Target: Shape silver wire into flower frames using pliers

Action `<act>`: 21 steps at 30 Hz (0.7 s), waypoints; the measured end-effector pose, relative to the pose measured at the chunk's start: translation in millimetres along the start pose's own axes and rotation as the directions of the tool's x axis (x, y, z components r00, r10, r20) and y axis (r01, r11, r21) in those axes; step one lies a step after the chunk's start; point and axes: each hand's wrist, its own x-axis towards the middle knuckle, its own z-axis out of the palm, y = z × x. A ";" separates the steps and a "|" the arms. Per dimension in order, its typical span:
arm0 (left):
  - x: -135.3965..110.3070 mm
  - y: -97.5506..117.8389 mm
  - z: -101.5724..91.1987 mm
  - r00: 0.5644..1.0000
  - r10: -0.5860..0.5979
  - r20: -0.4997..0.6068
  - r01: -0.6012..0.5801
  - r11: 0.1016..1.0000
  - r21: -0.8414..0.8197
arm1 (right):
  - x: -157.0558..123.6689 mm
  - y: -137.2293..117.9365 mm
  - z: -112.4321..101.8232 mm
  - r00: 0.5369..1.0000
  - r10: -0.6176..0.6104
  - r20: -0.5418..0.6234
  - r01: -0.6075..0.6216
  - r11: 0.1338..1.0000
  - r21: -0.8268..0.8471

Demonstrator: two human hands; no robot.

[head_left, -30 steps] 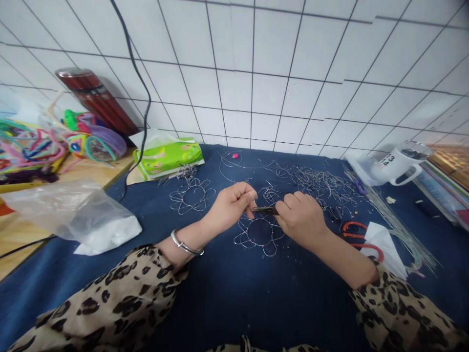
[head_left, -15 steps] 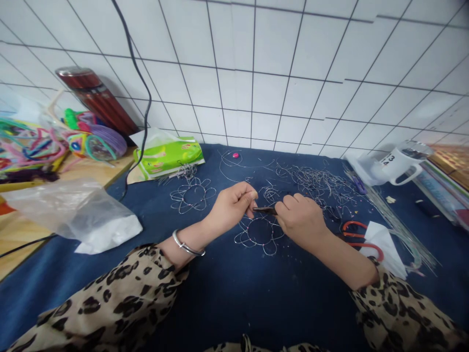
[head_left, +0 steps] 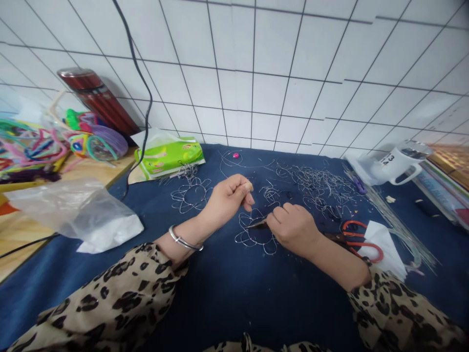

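My left hand (head_left: 229, 199) is closed in a pinch above the table; whatever lies between its fingertips is too small to make out. In my right hand (head_left: 293, 229) is a pair of dark pliers (head_left: 260, 224), the handles hidden in my fist and the jaws pointing left. The jaws are over a flower-shaped wire ring (head_left: 263, 243) with looped petals and tiny pink spots, lying on the blue cloth (head_left: 234, 293). A second wire flower (head_left: 193, 195) lies to the left, just beyond my left wrist.
A tangle of wire scraps (head_left: 322, 183) spreads at the back right. Red-handled scissors (head_left: 355, 234) lie beside my right forearm, near straight wires (head_left: 406, 225) and a white mug (head_left: 397, 164). On the left are a green tissue pack (head_left: 168, 159), a plastic bag (head_left: 80, 210) and a red flask (head_left: 100, 100).
My right hand has moved down and slightly left with the pliers, bringing the jaws away from my left fingertips to over the wire flower. My left hand has risen a little.
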 end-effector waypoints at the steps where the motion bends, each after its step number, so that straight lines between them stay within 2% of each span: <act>1: 0.9 1.3 -1.7 1.000 0.019 -0.011 -0.019 1.000 -0.011 | 0.6 -0.2 -0.6 1.000 0.000 -0.011 0.000 1.000 0.011; 7: -0.8 5.7 -2.6 0.997 0.072 0.040 -0.073 0.996 0.048 | 3.0 11.7 -0.7 0.977 0.213 -0.012 -0.214 0.977 -0.009; 12: -5.9 6.2 1.3 0.992 0.124 0.037 -0.129 0.976 0.174 | 1.8 12.3 5.0 0.973 0.226 0.048 -0.227 0.974 0.017; 21: -7.4 3.1 3.5 0.991 0.132 0.036 -0.136 0.965 0.223 | 2.1 9.8 4.4 0.973 0.221 0.061 -0.224 0.974 0.040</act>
